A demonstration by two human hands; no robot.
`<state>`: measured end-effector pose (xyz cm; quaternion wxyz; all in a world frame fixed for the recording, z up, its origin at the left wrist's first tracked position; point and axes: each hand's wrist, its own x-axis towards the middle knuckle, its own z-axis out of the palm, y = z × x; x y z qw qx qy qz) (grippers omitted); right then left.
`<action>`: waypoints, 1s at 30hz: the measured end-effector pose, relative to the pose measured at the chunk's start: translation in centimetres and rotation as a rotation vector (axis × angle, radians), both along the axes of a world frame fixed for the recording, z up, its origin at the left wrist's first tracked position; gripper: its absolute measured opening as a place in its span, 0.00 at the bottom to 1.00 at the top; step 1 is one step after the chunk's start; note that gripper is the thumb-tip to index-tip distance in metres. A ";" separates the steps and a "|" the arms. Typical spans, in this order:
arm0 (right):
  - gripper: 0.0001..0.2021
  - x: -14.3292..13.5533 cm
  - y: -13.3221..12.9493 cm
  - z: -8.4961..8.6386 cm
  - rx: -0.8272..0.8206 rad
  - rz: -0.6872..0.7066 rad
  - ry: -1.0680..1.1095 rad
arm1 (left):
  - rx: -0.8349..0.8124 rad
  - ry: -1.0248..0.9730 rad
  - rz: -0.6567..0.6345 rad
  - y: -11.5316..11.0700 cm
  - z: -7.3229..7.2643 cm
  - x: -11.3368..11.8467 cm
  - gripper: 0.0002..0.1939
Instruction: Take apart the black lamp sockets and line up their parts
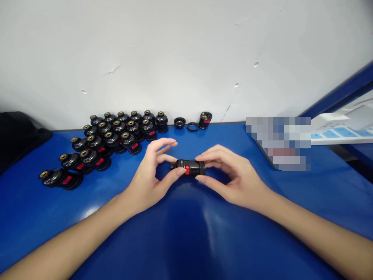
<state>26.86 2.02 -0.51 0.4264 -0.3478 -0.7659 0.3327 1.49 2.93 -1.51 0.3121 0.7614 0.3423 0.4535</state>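
Note:
A black lamp holder (192, 168) with a red switch tab lies on its side between my hands, low over the blue table. My left hand (153, 173) has its thumb on the body near the red tab and a finger behind the capped left end; its upper fingers arch free. The thumb and fingertips of my right hand (233, 177) pinch the ringed right end from front and back. Part of the capped end is hidden behind my left thumb.
Several black lamp holders (94, 160) stand in rows at the left on the blue table (186, 241). Along the wall sit a black cap (180, 123), a black ring (192, 123) and an open socket body (205, 120). A blurred-out object (279, 144) lies to the right; dark cloth (21, 136) at far left.

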 end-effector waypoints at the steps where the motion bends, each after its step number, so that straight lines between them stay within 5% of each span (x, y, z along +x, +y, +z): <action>1: 0.14 0.0 0.0 0.0 0.007 0.005 -0.004 | -0.010 -0.021 0.003 0.0 -0.1 0.0 0.32; 15: 0.14 0.1 0.1 -0.1 -0.047 0.022 -0.002 | 0.182 -0.146 -0.174 0.6 -0.4 -0.1 0.38; 26: 0.14 -0.1 0.1 -0.4 -0.128 0.016 0.095 | 0.224 -0.091 -0.110 0.4 -0.1 0.0 0.39; 30: 0.13 -0.2 0.2 -0.5 -0.149 0.018 0.175 | 0.277 0.092 -0.021 0.2 0.5 0.1 0.28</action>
